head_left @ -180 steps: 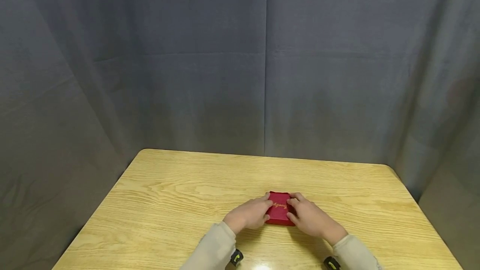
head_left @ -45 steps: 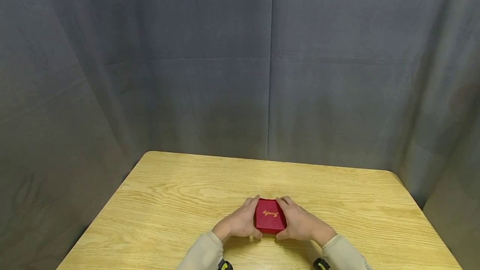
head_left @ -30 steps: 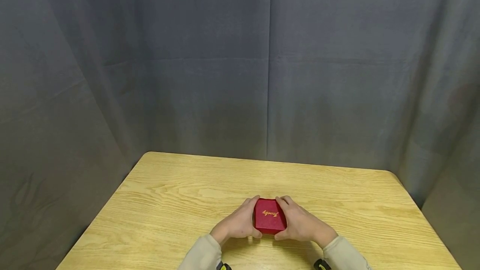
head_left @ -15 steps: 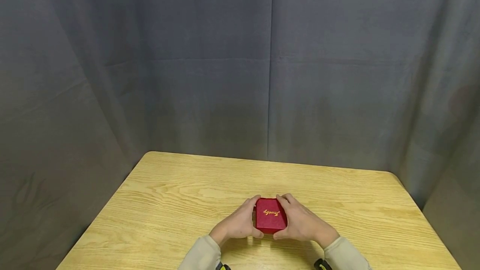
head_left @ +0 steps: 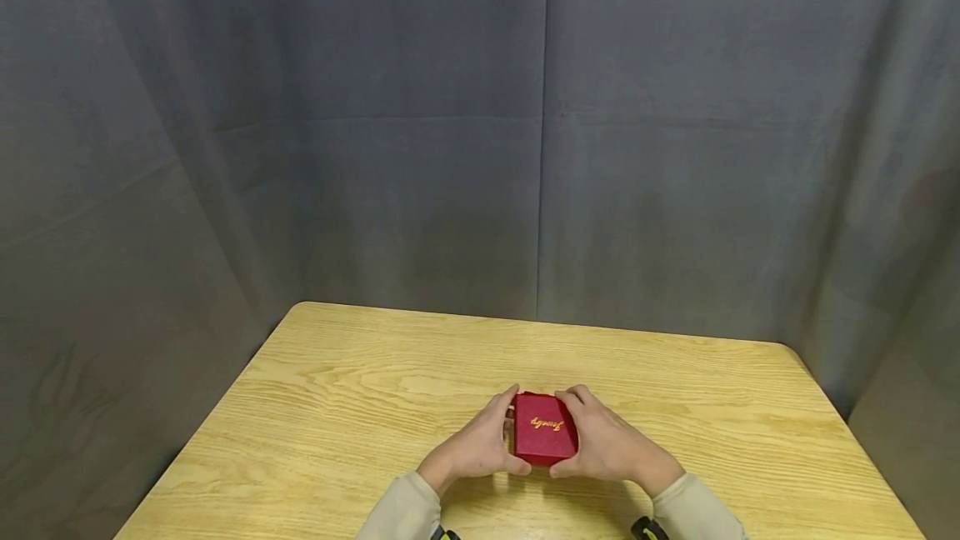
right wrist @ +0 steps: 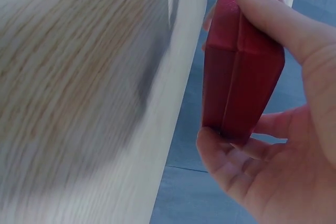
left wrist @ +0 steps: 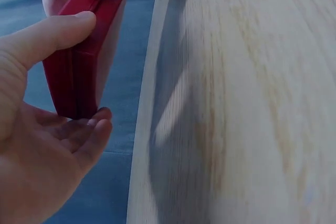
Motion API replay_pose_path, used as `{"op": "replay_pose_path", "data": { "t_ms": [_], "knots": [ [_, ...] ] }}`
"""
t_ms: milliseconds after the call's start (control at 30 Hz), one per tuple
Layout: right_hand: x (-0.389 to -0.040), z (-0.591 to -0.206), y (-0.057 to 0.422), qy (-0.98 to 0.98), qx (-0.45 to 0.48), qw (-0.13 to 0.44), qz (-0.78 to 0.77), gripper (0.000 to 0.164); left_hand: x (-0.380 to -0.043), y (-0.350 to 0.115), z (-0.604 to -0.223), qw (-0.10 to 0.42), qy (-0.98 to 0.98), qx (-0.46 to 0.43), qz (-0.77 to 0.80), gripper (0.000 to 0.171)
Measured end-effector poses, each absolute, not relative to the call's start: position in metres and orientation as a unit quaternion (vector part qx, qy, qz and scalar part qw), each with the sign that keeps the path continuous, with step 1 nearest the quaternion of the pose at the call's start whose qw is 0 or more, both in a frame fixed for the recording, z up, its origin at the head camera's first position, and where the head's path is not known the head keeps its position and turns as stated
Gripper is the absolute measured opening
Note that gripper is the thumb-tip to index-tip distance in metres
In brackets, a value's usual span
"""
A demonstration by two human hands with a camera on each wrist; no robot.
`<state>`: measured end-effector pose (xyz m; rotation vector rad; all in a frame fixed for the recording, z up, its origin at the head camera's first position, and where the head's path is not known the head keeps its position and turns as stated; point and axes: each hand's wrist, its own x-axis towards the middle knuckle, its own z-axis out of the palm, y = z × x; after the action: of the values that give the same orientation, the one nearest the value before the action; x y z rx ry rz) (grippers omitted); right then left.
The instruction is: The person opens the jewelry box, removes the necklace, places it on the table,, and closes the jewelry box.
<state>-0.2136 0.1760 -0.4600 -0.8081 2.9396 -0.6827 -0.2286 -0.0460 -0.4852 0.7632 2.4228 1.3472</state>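
Observation:
A small red jewelry box (head_left: 545,433) with gold lettering on its lid is held up between both hands, its lid seam closed. My left hand (head_left: 480,443) grips the box's left side, thumb on the near edge and fingers on the far edge. The right hand (head_left: 611,445) grips the other side in the same way. In the left wrist view, the box (left wrist: 85,80) stands apart from the tabletop, pinched between thumb and fingertips. From the right wrist, the box (right wrist: 244,85) shows its side seam, with the thumb across one edge and fingertips at the opposite one.
A light wood-grain table (head_left: 360,407) lies under the hands, and their shadows fall on it. Grey curtains (head_left: 420,190) hang behind the table and along both sides.
Six seconds ago the box lay lower on the table, its lettering tilted, with fingers on its sides. Now both hands hold it raised. Within the last second it shifted slightly right.

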Motion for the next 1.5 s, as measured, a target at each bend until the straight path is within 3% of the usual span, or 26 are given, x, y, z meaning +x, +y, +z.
{"op": "replay_pose_path", "data": {
  "t_ms": [933, 1500],
  "knots": [
    [-0.2145, -0.4507, 0.1785, 0.933, -0.273, -0.050, -0.230, 0.091, -0.2265, -0.0458, -0.4834, 0.070, 0.843, 0.273, 0.457, 0.112],
    [-0.2137, -0.4497, 0.1786, 0.930, -0.279, -0.057, -0.231, 0.089, -0.2283, -0.0473, -0.4862, 0.062, 0.842, 0.278, 0.457, 0.109]
  ]
}}
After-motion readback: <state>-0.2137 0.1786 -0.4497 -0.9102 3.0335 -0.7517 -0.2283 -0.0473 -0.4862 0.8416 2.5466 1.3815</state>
